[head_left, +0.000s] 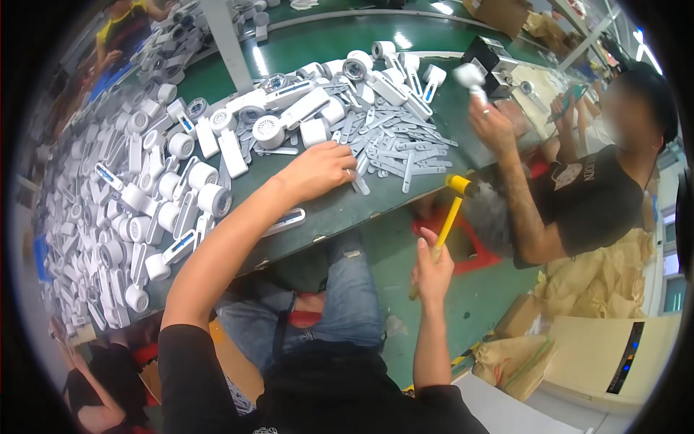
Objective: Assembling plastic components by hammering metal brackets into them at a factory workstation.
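My left hand [318,173] reaches over the table with its fingers curled down at the near edge of a pile of flat grey plastic strips [407,168]. Its fingertips are hidden, so whatever they pinch cannot be made out. A white handheld fan [269,132] with a round slotted head lies just beyond that hand. Below my left wrist, another handle [288,221] rests open-sided by the table edge. My right hand [432,271] is wrapped round the handle of a mallet [450,223], held upright off the table's front edge; its head is yellow with a black face.
A big heap of white fans [119,217] covers the table's left side. At right, a co-worker [593,195] raises a white fan [470,75] in one hand. A red stool [470,242] and brown paper sacks [596,282] stand on that side. A metal post [225,43] rises behind.
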The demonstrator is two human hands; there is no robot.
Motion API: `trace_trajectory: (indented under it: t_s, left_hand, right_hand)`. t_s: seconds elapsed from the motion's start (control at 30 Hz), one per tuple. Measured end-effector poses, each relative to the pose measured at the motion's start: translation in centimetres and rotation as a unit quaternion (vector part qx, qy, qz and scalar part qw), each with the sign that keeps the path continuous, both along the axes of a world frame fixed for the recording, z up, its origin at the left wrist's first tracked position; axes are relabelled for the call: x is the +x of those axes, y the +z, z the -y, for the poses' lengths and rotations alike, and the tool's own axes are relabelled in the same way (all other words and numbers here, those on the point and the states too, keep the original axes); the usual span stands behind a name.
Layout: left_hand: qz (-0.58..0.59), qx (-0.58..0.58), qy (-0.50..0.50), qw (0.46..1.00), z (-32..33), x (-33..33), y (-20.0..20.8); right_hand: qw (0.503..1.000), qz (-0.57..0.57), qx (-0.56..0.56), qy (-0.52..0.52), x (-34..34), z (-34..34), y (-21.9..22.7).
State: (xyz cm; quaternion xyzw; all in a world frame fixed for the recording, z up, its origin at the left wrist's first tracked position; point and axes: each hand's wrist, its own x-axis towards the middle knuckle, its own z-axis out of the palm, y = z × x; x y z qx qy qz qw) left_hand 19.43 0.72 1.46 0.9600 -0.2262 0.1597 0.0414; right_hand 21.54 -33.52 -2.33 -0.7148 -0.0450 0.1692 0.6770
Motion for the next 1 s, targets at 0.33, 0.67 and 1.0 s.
trace_trajectory:
  t_s: [0.33, 0.67, 1.0]
  left_hand:
    - [-0.224, -0.462, 0.212, 0.831, 6.7, -14.1, 7.3]
    - [0.085, -0.252, 0.366, 0.892, 3.9, -20.5, 3.4]
    - [0.037, -0.303, 0.360, 0.882, 1.6, -21.1, -0.3]
  right_hand:
    - [0.971, -0.018, 0.075, 0.228, -5.4, -7.5, 4.0]
    - [0.962, 0.064, 0.001, 0.264, -4.9, -10.2, 3.9]
    - [0.908, 0.081, -0.082, 0.402, -2.2, -17.2, 3.8]
